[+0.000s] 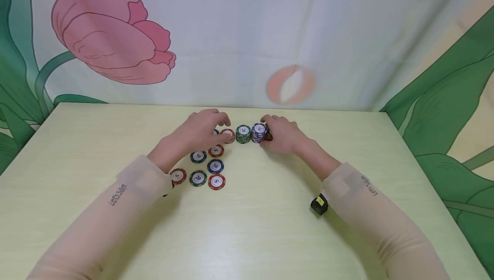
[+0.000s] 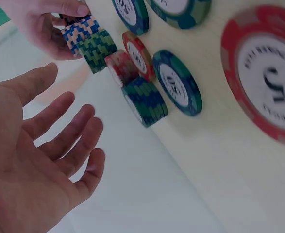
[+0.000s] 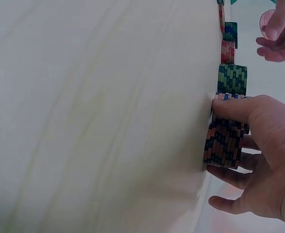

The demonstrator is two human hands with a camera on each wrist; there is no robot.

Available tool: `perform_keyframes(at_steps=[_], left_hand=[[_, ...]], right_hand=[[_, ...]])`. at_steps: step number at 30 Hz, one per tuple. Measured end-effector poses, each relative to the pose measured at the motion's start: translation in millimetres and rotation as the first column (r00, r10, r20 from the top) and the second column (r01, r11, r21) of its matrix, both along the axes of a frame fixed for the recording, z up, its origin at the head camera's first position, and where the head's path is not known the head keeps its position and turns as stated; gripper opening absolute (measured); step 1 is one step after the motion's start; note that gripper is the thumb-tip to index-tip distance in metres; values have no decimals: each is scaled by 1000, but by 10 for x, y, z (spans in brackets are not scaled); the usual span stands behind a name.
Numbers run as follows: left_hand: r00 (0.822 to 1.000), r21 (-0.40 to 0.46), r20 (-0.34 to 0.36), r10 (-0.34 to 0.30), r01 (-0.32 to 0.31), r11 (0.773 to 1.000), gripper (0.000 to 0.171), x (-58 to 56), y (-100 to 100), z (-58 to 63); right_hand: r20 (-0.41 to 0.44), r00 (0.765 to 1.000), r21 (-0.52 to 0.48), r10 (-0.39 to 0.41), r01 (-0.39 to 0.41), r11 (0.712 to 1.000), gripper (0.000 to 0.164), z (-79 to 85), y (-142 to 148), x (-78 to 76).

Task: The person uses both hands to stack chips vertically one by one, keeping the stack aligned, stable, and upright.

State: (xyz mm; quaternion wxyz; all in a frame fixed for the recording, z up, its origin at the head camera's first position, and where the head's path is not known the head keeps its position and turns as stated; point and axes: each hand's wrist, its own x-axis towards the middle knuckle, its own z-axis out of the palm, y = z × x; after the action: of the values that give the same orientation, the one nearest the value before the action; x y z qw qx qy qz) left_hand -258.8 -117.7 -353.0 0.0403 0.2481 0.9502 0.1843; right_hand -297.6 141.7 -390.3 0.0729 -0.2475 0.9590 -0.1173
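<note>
A row of poker chip stacks stands near the table's back edge. My left hand (image 1: 200,130) hovers at the row's left end beside the short red stack (image 1: 228,136), its fingers loosely bent and apart from the chips in the left wrist view. Partly hidden by that hand is a blue-green stack (image 2: 144,101). Right of the red chips stand a green stack (image 1: 243,134) and a blue-and-white stack (image 1: 259,133). At the right end my right hand (image 1: 283,134) grips a dark stack (image 3: 224,145); its thumb lies across the blue-and-white stack.
Several loose chips lie flat in front of the left hand, among them a red chip (image 1: 217,182) and a green chip (image 1: 198,178). A small black device (image 1: 319,204) is at the right wrist. Behind the table (image 1: 247,228) hangs a printed curtain (image 1: 224,35).
</note>
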Motion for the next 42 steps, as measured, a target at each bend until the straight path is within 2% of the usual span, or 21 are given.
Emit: perform_keyframes(at_steps=[5,10,15,20,23,27,30,33,42], left_hand=[[1000,-18,18,6,-6,1000,34,87,-108,12],[999,-49,36,2,0,999,27,195,-215,-7],[994,-95,102,46,-36,995,22,310,-255,-20],[978,-152,183,95,-67,986,19,438,-274,11],[972,-181,215,95,-56,982,19,501,-279,38],[968,-197,243,59,-10,980,20,571,-284,40],[972,-211,233,30,20,977,25,623,-283,19],[979,-235,205,15,34,971,23,657,-272,-12],[982,-239,186,10,36,970,19,699,-262,-52]], right_hand=[[2,1000,-20,14,-14,1000,73,8,-21,-7],[-9,999,-40,41,-41,998,69,9,-35,-13],[-24,998,-53,58,-59,997,62,16,-74,-15],[-33,996,-41,78,-79,996,65,28,-148,-16],[-38,996,-28,79,-80,996,67,29,-187,-25],[-33,996,-18,79,-79,997,66,36,-228,-34],[-24,996,-14,82,-82,997,64,36,-254,-37],[-19,996,-11,84,-84,996,60,31,-276,-37],[-19,996,15,85,-85,996,51,-1,-319,-59]])
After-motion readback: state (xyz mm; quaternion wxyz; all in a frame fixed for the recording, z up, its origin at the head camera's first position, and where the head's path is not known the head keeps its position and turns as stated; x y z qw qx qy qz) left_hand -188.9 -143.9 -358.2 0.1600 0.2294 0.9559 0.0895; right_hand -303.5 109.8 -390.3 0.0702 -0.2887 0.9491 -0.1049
